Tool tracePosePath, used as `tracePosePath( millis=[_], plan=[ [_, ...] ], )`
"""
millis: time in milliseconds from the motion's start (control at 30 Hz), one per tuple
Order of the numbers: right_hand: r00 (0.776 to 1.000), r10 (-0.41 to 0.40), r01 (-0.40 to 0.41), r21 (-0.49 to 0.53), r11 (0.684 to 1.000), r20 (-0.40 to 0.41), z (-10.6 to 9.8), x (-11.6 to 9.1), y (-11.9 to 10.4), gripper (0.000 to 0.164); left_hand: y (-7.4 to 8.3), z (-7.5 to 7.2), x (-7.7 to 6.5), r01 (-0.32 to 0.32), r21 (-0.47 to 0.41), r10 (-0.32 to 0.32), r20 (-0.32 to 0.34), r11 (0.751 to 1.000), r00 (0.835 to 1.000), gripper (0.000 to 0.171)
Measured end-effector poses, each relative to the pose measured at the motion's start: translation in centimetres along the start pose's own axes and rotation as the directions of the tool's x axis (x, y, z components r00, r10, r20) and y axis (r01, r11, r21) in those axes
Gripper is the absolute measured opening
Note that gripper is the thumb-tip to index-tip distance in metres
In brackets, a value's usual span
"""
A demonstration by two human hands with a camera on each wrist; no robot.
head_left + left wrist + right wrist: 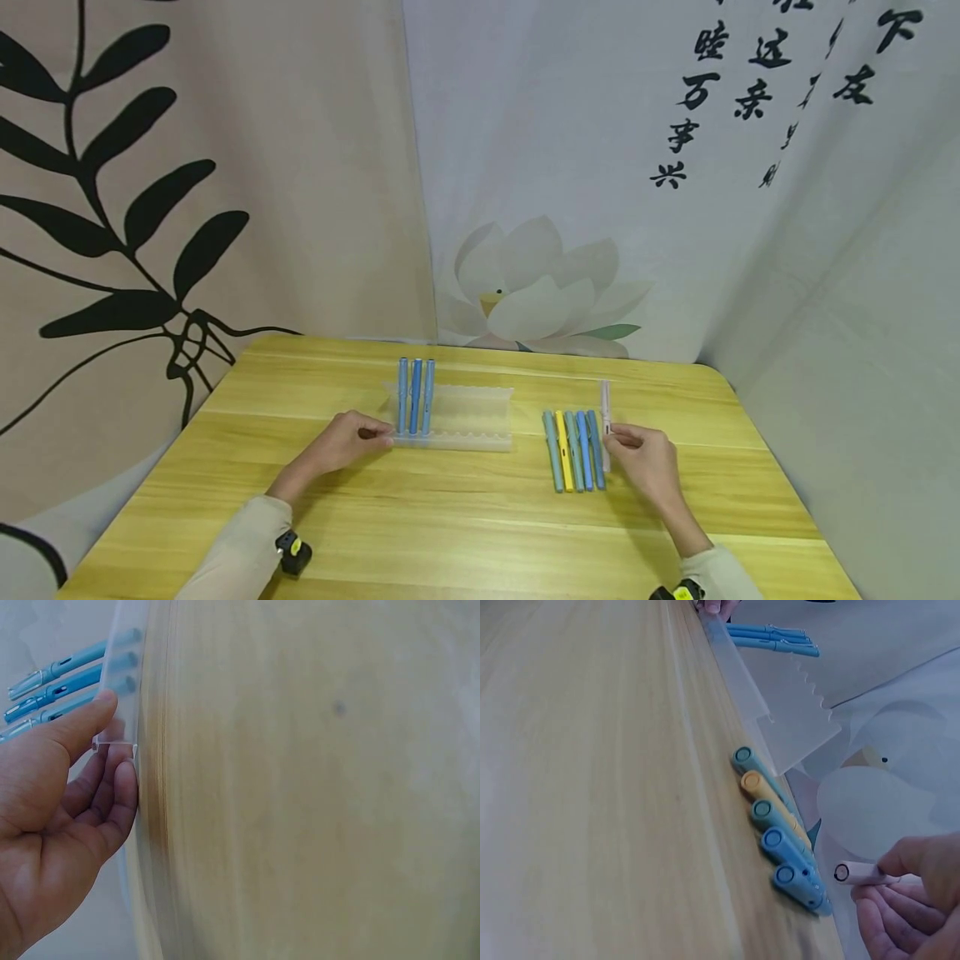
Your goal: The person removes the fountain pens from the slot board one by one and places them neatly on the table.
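Note:
My left hand [352, 440] pinches the left end of a clear plastic pen rack [468, 443] between thumb and fingers. Three blue pens [416, 396] stand side by side in the rack's left slots, leaning on its back. On the right, my right hand [647, 458] holds a pale pink pen [606, 400] between thumb and fingers. In the right wrist view that pink pen [859, 873] is raised off the table, its end pointing away from the palm. Just left of it lies a row of pens, including a yellow pen [564, 450], a green pen [553, 452] and a blue pen [596, 450].
Everything stands on a wooden table [450, 533] with a light grain. Behind it hangs a cloth backdrop [555, 167] with a lotus and dark writing. Bare wood lies between the rack and the row of pens. Each wrist wears a small black device [294, 553].

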State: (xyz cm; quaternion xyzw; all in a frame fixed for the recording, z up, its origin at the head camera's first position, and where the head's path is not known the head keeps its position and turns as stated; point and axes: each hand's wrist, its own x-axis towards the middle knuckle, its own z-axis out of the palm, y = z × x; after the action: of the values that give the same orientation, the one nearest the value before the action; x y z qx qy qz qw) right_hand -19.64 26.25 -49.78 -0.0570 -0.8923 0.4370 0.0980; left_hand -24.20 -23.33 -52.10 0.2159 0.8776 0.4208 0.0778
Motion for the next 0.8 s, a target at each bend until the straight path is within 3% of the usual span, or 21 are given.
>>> tracePosePath(
  millis=[367, 800],
  plan=[
    [0.997, 0.076, -0.074, -0.072, 0.995, 0.026, -0.5, 0.1, 1.4, 0.028, -0.1, 0.0, 0.0, -0.007, -0.008, 0.007, 0.008, 1.000, 1.000, 0.033],
    [0.995, 0.085, -0.080, -0.110, 0.991, 0.048, -0.3, 0.3, 2.6, 0.025, -0.1, 0.0, 0.0, -0.001, -0.004, 0.001, 0.002, 1.000, 1.000, 0.031]
  ],
)
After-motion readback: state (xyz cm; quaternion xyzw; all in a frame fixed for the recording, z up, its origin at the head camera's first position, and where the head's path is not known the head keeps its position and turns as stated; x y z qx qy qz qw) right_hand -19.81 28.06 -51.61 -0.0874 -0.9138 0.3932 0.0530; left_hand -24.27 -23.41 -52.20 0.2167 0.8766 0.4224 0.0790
